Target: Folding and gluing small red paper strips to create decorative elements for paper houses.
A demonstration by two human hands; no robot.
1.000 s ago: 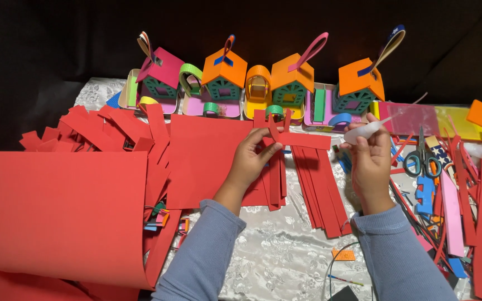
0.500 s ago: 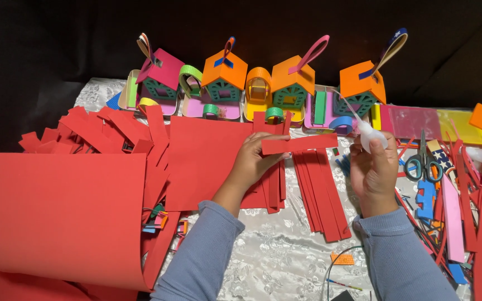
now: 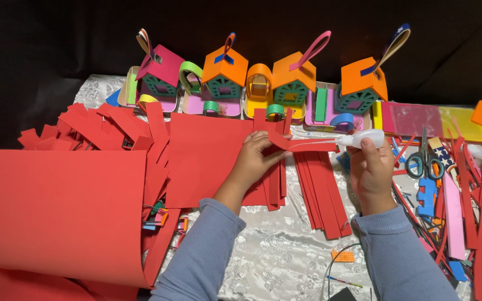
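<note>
Left hand pinches a red paper strip level, just in front of the orange-roofed paper house. Right hand grips a white glue bottle, nozzle against the strip's right end, presumably for gluing.

– How do the hands stand, seen from the glue bottle?
– The right hand grips it from below, fingers closed. The left hand is to its left, fingers pinching, both forearms reaching forward.
</note>
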